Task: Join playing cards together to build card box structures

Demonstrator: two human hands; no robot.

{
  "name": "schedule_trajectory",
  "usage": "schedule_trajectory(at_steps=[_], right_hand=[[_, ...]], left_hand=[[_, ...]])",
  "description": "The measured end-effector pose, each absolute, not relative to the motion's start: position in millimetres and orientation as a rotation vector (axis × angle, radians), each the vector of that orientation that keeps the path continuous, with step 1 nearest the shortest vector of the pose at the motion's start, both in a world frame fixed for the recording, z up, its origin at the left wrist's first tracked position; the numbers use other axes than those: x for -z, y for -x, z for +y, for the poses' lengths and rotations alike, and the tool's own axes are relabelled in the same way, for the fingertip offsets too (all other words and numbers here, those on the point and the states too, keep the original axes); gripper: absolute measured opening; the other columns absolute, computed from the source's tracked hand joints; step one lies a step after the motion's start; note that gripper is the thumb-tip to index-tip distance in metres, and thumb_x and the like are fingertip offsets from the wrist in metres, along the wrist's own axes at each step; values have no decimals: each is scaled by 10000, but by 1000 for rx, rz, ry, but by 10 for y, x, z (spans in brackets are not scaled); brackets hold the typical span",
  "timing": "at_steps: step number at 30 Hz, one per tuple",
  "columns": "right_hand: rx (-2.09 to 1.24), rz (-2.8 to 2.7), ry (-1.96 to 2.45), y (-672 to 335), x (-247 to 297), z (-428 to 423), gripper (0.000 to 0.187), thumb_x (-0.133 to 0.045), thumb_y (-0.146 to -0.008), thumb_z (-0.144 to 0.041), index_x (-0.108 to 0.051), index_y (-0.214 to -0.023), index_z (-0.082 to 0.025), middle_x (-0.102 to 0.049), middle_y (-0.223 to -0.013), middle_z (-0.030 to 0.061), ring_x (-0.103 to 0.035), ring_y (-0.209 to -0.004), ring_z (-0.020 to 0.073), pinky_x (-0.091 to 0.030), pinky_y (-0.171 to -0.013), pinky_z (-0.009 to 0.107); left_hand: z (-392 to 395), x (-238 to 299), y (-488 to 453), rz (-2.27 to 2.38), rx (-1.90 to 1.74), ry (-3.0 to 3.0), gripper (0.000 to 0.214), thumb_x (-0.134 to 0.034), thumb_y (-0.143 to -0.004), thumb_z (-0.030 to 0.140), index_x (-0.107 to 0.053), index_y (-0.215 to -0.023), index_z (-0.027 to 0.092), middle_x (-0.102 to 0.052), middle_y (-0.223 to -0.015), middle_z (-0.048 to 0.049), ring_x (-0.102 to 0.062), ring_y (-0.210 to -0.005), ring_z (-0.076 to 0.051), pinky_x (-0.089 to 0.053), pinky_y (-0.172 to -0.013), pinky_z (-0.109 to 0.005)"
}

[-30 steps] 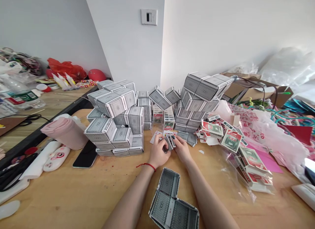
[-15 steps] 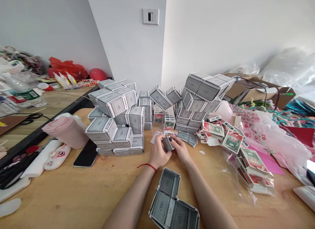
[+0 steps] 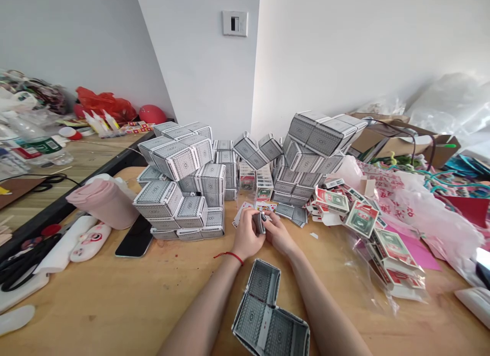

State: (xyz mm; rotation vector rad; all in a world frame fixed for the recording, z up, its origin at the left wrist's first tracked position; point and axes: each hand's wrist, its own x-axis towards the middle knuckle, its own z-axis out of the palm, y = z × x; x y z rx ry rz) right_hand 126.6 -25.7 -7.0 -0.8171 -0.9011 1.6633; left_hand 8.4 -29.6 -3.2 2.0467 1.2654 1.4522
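Note:
My left hand (image 3: 247,232) and my right hand (image 3: 278,234) meet over the middle of the table, both closed around a grey-backed playing card (image 3: 259,222). It stands nearly edge-on to me, so I cannot tell whether it is one card or several. Between my forearms lies an L-shaped piece built of playing cards (image 3: 264,315). Just beyond my hands, loose cards (image 3: 267,206) lie face up. Stacks of card-built boxes rise at the left (image 3: 179,162) and at the right (image 3: 317,136).
Opened card packs (image 3: 362,218) and clear plastic wrap are heaped at the right. Left of the card boxes lie a black phone (image 3: 133,238), a pink roll (image 3: 103,200) and black-handled scissors (image 3: 26,264). A cardboard box (image 3: 398,142) stands at the back right.
The card in my hands has turned from showing its patterned back to nearly edge-on. My fingers have shifted slightly around it; the stacks have stayed put.

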Motion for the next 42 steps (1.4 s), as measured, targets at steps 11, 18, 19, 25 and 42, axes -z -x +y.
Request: schedule_trajectory(at_steps=[11, 18, 19, 25, 42], right_hand=[[-1433, -927, 888, -1258, 105, -223, 424, -692, -626, -302, -504, -998, -224, -633, -854, 19, -585, -792, 170, -439, -734, 292], [-1262, -984, 906, -1347, 75, -180, 517, -727, -567, -274, -512, -1035, -224, -617, -965, 49, -559, -907, 201, -420, -807, 335], [-1259, -1012, 892, -1347, 68, -182, 540, -739, -545, -261, -514, -1035, -226, -615, -969, 48, -555, -912, 205, -417, -811, 338], [-1227, -1118, 856, -1339, 56, -206, 522, -757, -499, -219, -554, -979, -233, -596, -974, 28, -530, -919, 208, -421, -792, 320], [-1471, -865, 829, -1382, 88, -175, 440, -694, -621, -302, -563, -1034, -227, -588, -1060, 61, -547, -955, 203, -434, -817, 344]], left_hand=[[-308, -9, -79, 1007, -1419, -1962, 488, -544, -617, 43, -423, -1071, 176, -414, -1113, -104, -406, -1074, -231, -373, -900, -419], [-294, -55, -78, 810, -1197, -1317, 318, -485, -770, 336, -445, -1059, 210, -454, -1080, -71, -542, -824, -158, -507, -673, -322], [-278, -47, -82, 813, -1173, -1195, 308, -460, -782, 389, -434, -1030, 209, -480, -1012, -54, -551, -771, -144, -515, -636, -317], [-215, -33, -56, 848, -1017, -891, 336, -581, -697, 432, -420, -858, 185, -500, -823, 11, -558, -681, -116, -530, -593, -322], [-121, 44, -17, 864, -1154, -1078, 438, -721, -576, 185, -514, -960, 146, -585, -1055, -102, -563, -971, -196, -426, -890, -372]])
